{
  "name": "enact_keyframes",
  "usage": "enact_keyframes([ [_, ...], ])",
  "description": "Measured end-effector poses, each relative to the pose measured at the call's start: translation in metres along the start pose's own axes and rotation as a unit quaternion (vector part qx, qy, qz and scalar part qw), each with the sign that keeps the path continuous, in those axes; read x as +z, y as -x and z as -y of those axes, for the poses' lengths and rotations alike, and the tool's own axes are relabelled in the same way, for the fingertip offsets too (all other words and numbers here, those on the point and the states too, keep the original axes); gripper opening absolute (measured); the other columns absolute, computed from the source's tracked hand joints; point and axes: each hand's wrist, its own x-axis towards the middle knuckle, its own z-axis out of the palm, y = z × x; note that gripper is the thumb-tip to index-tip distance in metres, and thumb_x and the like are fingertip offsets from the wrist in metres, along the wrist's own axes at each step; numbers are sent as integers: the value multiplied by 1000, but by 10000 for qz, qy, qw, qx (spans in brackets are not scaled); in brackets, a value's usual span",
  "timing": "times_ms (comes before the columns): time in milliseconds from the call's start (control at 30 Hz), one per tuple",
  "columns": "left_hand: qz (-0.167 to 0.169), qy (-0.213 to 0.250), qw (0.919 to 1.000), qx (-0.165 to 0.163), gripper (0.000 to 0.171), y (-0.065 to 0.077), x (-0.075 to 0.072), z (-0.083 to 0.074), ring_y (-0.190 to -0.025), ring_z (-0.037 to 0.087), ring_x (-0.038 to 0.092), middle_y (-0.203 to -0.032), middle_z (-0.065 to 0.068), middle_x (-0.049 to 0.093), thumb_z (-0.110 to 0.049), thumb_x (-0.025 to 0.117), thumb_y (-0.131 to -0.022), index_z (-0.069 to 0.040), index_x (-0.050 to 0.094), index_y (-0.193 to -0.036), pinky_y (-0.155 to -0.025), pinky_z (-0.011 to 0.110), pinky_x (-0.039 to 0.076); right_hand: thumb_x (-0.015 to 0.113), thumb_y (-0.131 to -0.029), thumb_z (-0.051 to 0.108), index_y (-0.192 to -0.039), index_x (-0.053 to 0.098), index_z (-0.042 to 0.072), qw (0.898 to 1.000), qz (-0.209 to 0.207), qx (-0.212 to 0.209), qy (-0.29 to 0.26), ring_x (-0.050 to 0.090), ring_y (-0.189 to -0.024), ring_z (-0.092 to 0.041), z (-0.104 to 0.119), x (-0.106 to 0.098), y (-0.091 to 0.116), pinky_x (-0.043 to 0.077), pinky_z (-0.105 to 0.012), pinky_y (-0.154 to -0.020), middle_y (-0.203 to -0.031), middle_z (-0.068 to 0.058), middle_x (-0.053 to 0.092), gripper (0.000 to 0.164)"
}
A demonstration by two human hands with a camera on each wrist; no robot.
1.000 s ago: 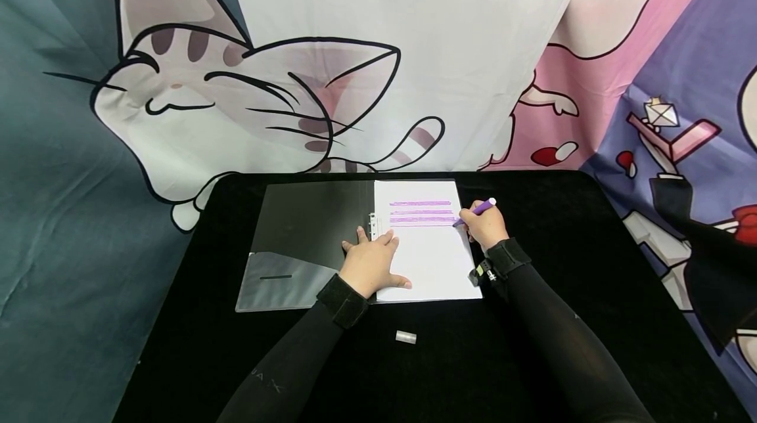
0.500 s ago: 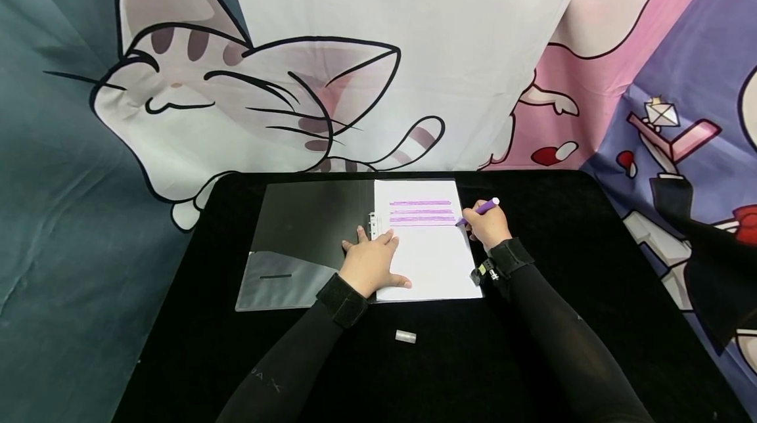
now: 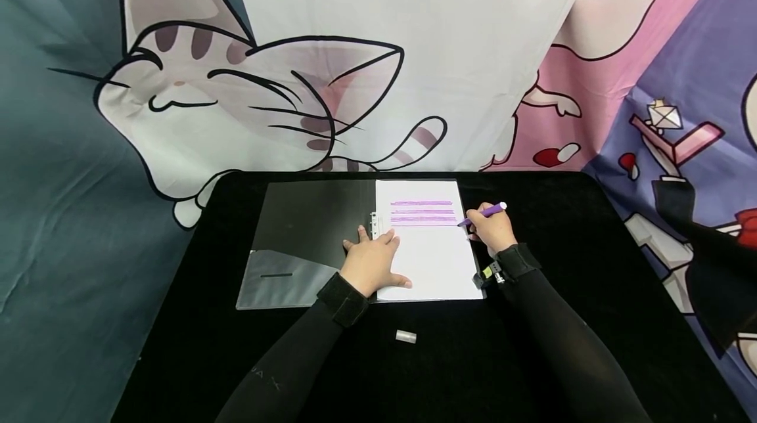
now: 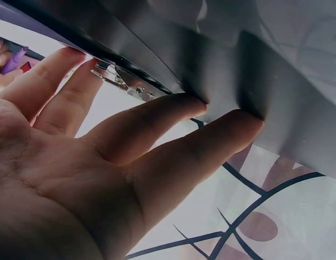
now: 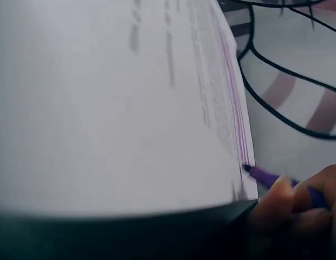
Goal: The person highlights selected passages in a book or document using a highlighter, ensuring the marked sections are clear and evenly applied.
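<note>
My right hand (image 3: 493,231) pinches a purple highlighter (image 3: 492,209), its white end pointing up and right. The highlighter's tip (image 5: 248,168) is at the right edge of a white sheet (image 3: 432,265), beside several purple marked lines (image 3: 422,211) on the upper part. Spread flat, my left hand (image 3: 371,264) rests over the spine of an open dark folder (image 3: 313,216), the thumb on the sheet. In the left wrist view its fingers (image 4: 173,157) are extended, with two tips against the grey cover. A metal binder clip (image 4: 122,80) shows near the other fingers.
A small whitish cylinder (image 3: 406,337), like a pen cap, lies on the black tabletop (image 3: 449,370) in front of the folder. A clear pocket (image 3: 284,282) covers the folder's lower left. Behind the table hangs a cartoon-printed curtain (image 3: 473,48).
My right hand and the highlighter have slid a little to the right, the tip going from the line's end to the sheet's right edge. The left hand keeps its place.
</note>
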Motion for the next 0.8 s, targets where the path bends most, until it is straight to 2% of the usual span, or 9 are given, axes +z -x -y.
enact_keyframes([
  [133,-10,9,10000,58,115,2,-5,1,-153,76,42,-176,-2,56,-89,88,-71,-24,65,-163,-98,96,49,63,-110,10,-75,54,14,9979,29,48,-649,53,-57,-4,0,-1,3,55,-18,-57,-66,5,56,36],
  [233,-58,-31,10000,27,116,4,-6,2,-152,76,43,-175,-2,57,-89,89,-70,-24,66,-162,-97,95,51,64,-111,12,-77,56,15,9969,123,27,-773,53,-56,-4,4,4,4,54,-19,-56,-67,5,56,35],
  [367,-65,-215,9997,16,116,2,-4,2,-152,75,44,-176,-2,56,-90,87,-71,-24,64,-164,-98,93,53,65,-109,12,-74,52,15,9981,195,-232,-530,53,-57,-5,18,21,6,53,-20,-56,-66,5,57,37],
  [500,-124,-401,9991,91,117,-4,2,0,-151,73,48,-174,-1,59,-93,83,-71,-24,64,-164,-95,91,55,64,-103,8,-71,52,15,9982,253,-497,-205,53,-57,-6,33,52,11,50,-20,-54,-62,7,57,35],
  [667,-87,-520,9986,86,120,-8,8,0,-151,69,53,-170,-2,63,-96,84,-67,-22,68,-160,-90,91,56,63,-102,9,-74,52,14,9973,532,-412,304,54,-59,-9,42,96,17,51,-21,-55,-64,5,57,30],
  [800,-176,-627,9978,114,121,-7,8,0,-149,67,56,-168,-4,65,-99,82,-65,-20,71,-157,-87,90,58,63,-101,10,-75,50,14,9957,653,-293,594,52,-58,-10,42,118,17,49,-21,-54,-63,4,57,30],
])
